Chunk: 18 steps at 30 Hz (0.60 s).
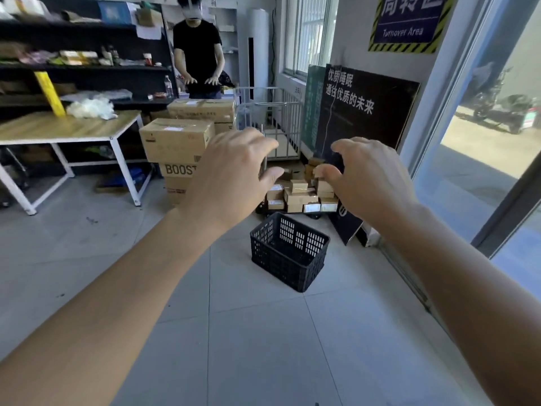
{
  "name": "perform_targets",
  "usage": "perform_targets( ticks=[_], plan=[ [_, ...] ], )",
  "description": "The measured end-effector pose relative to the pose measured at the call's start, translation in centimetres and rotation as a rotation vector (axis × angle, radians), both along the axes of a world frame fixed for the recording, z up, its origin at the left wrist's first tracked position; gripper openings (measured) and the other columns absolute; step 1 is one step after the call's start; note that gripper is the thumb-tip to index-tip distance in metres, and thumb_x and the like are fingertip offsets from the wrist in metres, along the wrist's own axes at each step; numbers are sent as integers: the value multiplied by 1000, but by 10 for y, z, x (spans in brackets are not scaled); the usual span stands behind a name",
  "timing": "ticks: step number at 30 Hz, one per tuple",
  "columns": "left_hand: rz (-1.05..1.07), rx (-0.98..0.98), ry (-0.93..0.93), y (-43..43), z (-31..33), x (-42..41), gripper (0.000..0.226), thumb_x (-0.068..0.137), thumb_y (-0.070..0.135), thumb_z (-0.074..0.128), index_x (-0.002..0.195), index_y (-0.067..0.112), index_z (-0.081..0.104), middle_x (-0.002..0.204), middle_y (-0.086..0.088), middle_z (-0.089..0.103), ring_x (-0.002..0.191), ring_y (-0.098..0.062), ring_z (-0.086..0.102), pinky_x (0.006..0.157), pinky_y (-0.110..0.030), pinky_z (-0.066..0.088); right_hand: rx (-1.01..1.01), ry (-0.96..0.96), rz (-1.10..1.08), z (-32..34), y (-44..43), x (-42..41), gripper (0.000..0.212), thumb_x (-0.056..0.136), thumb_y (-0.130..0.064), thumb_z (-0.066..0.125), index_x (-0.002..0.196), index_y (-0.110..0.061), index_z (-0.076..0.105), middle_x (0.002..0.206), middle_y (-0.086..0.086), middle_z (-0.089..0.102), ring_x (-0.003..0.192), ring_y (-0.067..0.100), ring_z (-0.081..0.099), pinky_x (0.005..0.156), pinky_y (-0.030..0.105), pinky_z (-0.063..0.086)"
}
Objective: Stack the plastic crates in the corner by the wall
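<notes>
Both your arms were stretched fwd, palms down. Your left hand (234, 174) was empty, fingers curled loosely w/ thumb sticking out toward the right; your right hand (370, 183) was also empty, fingers bent downward, thumb pointing left, so the two thumbs were near each other but apart. Nothing was pinched or gripped by either. The black plastic crate (288, 250) sat on the grey tiled floor (248, 332) below and between your hands, upright, open side up, nothing visible inside, turned at an angle to the tile lines. Only one crate was in view. Just behind it was a low dolly piled w/ small cardboard parcels (298, 194), and a dark signboard (360, 118) w/ white Chinese text leaned on the wall to the crate's right-rear. A metal cage trolley (272, 118) stood further back under the window. Left of the parcels were stacked big cartons (177, 142), one marked "BOOST". A wood-top table (67, 126) w/ white legs stood at left, dark shelving (82, 68) behind it. Another person in a black tee (197, 51) stood at the back, both hands held out. Blue "Turnover Area" sign (407, 22) hung top right; glass door (491, 127) at right.
</notes>
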<state>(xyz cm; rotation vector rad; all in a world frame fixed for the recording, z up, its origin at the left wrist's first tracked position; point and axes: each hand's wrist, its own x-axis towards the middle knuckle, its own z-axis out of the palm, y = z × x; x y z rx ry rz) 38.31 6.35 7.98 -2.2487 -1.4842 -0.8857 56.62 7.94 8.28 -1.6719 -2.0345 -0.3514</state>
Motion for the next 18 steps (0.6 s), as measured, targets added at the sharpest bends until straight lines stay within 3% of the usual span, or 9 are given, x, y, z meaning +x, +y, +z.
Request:
perform_targets(
  ticks=[6, 14, 18],
  plan=[
    [-49, 0, 12, 130, -3, -32, 43, 86, 29, 64, 122, 7, 60, 119, -11, 64, 111, -28, 58, 102, -39, 36, 32, 23, -44, -4, 118, -34, 40, 93, -38, 50, 117, -8, 59, 117, 11, 64, 108, 30, 57, 97, 39, 40],
    [-186, -40, 7, 301, -10, -42, 41, 84, 30, 65, 117, 5, 63, 113, -12, 66, 106, -29, 59, 98, -41, 41, -9, 40, -171, -15, 262, -46, 39, 93, -38, 50, 116, -8, 59, 114, 12, 64, 106, 29, 57, 94, 39, 42],
    [-237, -69, 28, 388, -27, -37, 40, 83, 30, 66, 114, 5, 64, 111, -14, 66, 106, -31, 59, 98, -44, 41, -51, 32, -216, -34, 343, -42, 31, 92, -38, 50, 99, -10, 60, 97, 8, 63, 92, 27, 58, 81, 35, 42]
  ],
)
